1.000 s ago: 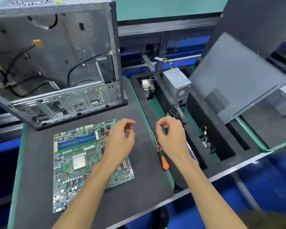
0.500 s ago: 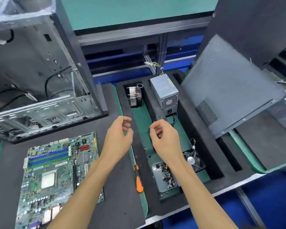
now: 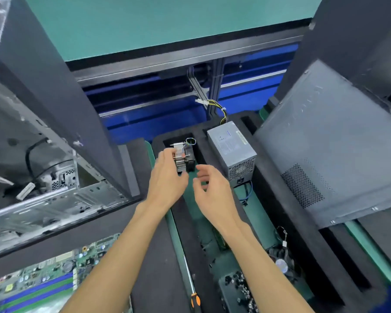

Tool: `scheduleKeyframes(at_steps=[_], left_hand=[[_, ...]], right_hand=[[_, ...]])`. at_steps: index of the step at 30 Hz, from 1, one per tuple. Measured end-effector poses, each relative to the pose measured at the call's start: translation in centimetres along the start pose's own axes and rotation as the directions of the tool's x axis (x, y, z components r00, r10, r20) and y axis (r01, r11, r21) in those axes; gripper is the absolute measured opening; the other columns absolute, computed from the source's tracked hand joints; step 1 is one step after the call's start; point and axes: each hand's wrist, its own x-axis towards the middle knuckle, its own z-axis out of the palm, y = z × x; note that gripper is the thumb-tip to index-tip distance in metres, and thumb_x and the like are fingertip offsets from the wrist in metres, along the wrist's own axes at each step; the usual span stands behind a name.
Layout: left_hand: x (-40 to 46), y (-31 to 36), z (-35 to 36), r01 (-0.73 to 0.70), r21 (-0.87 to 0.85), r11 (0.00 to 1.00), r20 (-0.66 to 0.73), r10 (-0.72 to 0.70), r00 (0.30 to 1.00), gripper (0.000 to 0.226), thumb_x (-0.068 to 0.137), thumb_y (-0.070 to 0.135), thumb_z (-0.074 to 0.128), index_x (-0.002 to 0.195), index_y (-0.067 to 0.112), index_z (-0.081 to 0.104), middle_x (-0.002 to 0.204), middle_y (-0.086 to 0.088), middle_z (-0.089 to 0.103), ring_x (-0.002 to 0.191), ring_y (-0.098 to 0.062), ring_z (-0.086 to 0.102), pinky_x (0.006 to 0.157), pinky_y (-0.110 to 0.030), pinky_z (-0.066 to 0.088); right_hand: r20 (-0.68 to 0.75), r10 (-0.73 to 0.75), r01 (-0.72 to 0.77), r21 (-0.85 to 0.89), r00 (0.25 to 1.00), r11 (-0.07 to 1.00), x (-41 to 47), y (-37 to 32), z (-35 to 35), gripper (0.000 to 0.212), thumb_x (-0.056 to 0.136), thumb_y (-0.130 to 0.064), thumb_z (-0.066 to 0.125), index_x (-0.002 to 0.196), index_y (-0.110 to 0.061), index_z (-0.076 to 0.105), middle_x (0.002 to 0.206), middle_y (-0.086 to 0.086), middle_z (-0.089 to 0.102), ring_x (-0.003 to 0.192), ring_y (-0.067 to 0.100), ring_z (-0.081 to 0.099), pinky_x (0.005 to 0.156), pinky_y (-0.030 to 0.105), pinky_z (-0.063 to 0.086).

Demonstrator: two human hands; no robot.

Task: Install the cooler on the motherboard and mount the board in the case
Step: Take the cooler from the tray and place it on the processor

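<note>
At the far left stands the open grey steel computer case, tipped toward you on the dark foam mat, with loose black cables hanging inside. Below it, at the bottom-left corner, the green motherboard with blue memory slots lies flat on that mat, well apart from your hands.

Your left hand is the nearer one: its fingers curl round the finned aluminium cooler with its black fan, gripping its left face and near edge. The cooler stands on edge in the far pocket of the black foam parts tray, long axis running away from you, so it must likely come up and back toward you, then left to the board. Your right hand hovers just beside it, fingers loosely curled, holding nothing (whether a fingertip touches the fan I cannot tell).

Nearer you, an orange-handled screwdriver lies beside the tray. Right of the cooler sits the grey boxy power supply, then a perforated grey metal side panel leaning close, leaving little room on that side.
</note>
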Motion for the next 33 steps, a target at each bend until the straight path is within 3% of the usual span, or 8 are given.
scheduleKeyframes(at_steps=[3,8,11,17,20,26,33], left_hand=[[3.3,-0.8,1.3,-0.033,0.111,0.993,0.051,0.028,0.998,0.068,0.081,0.010,0.067,0.140,0.012,0.035,0.136,-0.006,0.042,0.124,-0.027,0.042,0.101,-0.039,0.036],[7.1,-2.7,3.7,-0.033,0.239,0.970,0.179,-0.010,0.984,0.089,0.081,0.014,0.071,0.152,0.012,0.016,0.155,-0.003,0.025,0.144,-0.021,0.022,0.115,-0.037,0.017],[7.9,-3.4,4.6,-0.082,0.382,0.921,0.191,0.009,0.982,0.095,0.080,0.018,0.071,0.154,0.012,0.012,0.158,-0.004,0.021,0.145,-0.021,0.019,0.113,-0.039,0.015],[8.1,-3.8,5.4,-0.124,0.614,0.779,0.096,0.082,0.992,0.082,0.079,0.035,0.070,0.146,0.013,0.030,0.125,-0.006,0.043,0.113,-0.026,0.039,0.091,-0.036,0.030],[7.7,-3.9,5.7,-0.138,0.591,0.795,0.070,0.120,0.990,0.074,0.075,0.037,0.072,0.136,0.013,0.039,0.118,-0.006,0.043,0.106,-0.025,0.040,0.086,-0.036,0.029],[5.7,-4.1,5.5,-0.173,0.426,0.888,0.035,0.175,0.984,0.063,0.073,0.038,0.071,0.122,0.010,0.045,0.111,-0.004,0.051,0.104,-0.025,0.046,0.096,-0.038,0.029],[1.1,-1.9,1.6,-0.156,0.152,0.976,-0.133,0.177,0.975,0.078,0.061,0.040,0.079,0.124,0.016,0.040,0.115,0.001,0.048,0.106,-0.022,0.043,0.090,-0.033,0.029]], right_hand=[[0.024,0.056,-0.056,-0.034,0.998,0.998,2.1,0.6,1.4,0.039,0.099,-0.016,0.054,0.137,-0.015,0.052,0.125,-0.001,0.059,0.111,0.011,0.058,0.098,0.039,0.050],[0.012,0.102,-0.102,-0.047,0.995,0.994,4.0,1.9,3.1,0.039,0.099,-0.016,0.053,0.138,-0.017,0.051,0.126,-0.001,0.059,0.111,0.010,0.057,0.096,0.038,0.051],[0.006,0.125,-0.124,-0.045,0.992,0.991,4.2,2.4,3.4,0.039,0.098,-0.015,0.053,0.136,-0.019,0.051,0.123,-0.003,0.058,0.109,0.008,0.057,0.096,0.038,0.051],[-0.016,0.154,-0.154,-0.043,0.988,0.987,4.1,2.5,3.3,0.038,0.096,-0.014,0.055,0.133,-0.020,0.053,0.118,-0.003,0.058,0.108,0.009,0.057,0.096,0.040,0.051],[-0.020,0.155,-0.155,-0.041,0.988,0.987,4.0,2.2,2.9,0.038,0.096,-0.014,0.055,0.133,-0.022,0.053,0.118,-0.003,0.059,0.108,0.008,0.057,0.097,0.040,0.050],[-0.032,0.135,-0.135,-0.008,0.990,0.991,3.4,1.1,1.8,0.038,0.096,-0.014,0.055,0.134,-0.020,0.052,0.122,-0.002,0.057,0.114,0.010,0.056,0.099,0.039,0.049],[-0.094,0.056,-0.052,0.040,0.994,0.998,2.0,0.2,-1.3,0.039,0.098,-0.010,0.052,0.136,-0.018,0.053,0.121,-0.001,0.059,0.112,0.010,0.057,0.099,0.033,0.048]])
